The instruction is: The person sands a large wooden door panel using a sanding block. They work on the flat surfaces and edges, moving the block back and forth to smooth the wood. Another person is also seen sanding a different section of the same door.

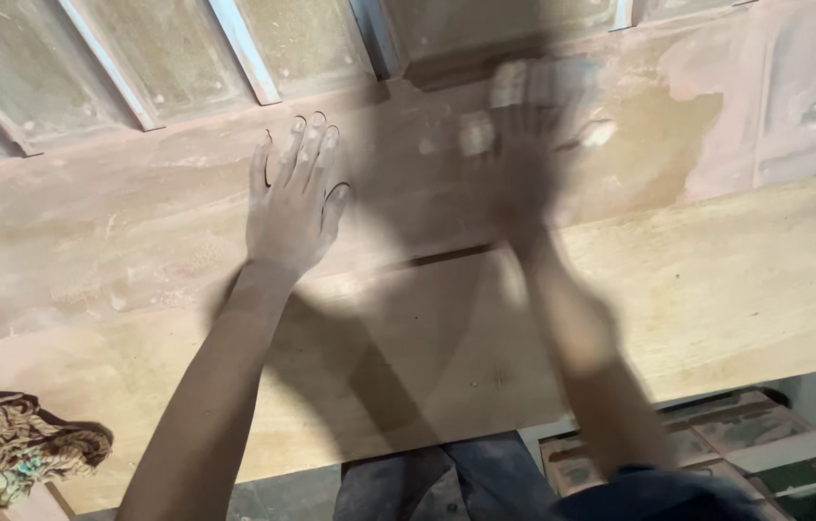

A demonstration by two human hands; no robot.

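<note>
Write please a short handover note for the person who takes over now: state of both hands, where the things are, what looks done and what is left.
Left hand: flat, fingers spread, pressing on the wooden door panel; it holds nothing.
Right hand: blurred by motion on the same panel; it seems to hold a small pale block, though the grip is unclear.
The panel lies flat, coated with patchy pinkish-tan filler. The lower plank shows bare, lighter wood.
A crumpled rag lies at the lower left, untouched.
Done and left: the coating is uneven; its extent cannot be judged.
</note>
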